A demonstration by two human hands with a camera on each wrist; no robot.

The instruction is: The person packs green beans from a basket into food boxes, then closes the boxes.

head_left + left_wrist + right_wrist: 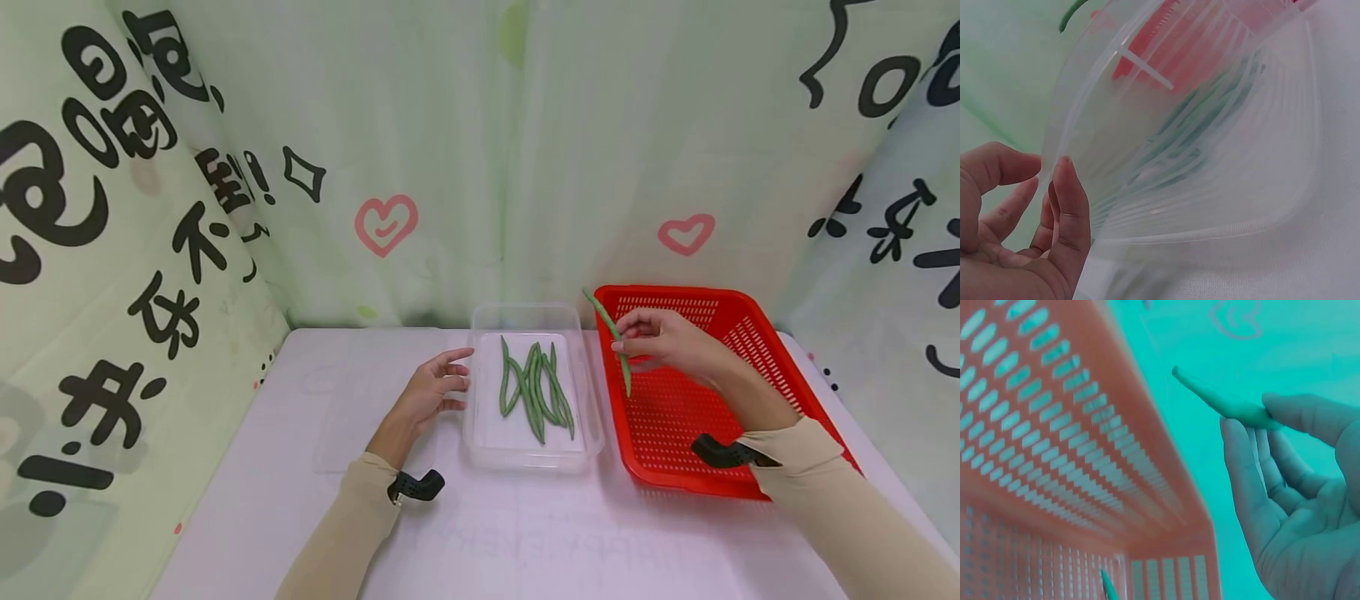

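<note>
Thumb and fingertips of my right hand point(663, 343) pinch a green bean point(609, 327) over the left side of the red plastic basket point(637, 479). In the right wrist view the bean point(1225, 407) points away from the hand point(1304, 506), beyond the basket's slotted wall point(1079, 406). My left hand point(431, 390) is at the left rim of a clear plastic container point(487, 457), its fingers relaxed and spread. The left wrist view has its fingertips point(1066, 181) right at the container's rim. Several green beans point(534, 392) lie lengthwise inside the container.
The basket stands to the right of the container; another green bean point(1109, 586) shows inside it in the right wrist view. A faint, clear flat lid point(333, 442) lies on the white table left of the container. Printed curtains point(450, 150) enclose the back and sides.
</note>
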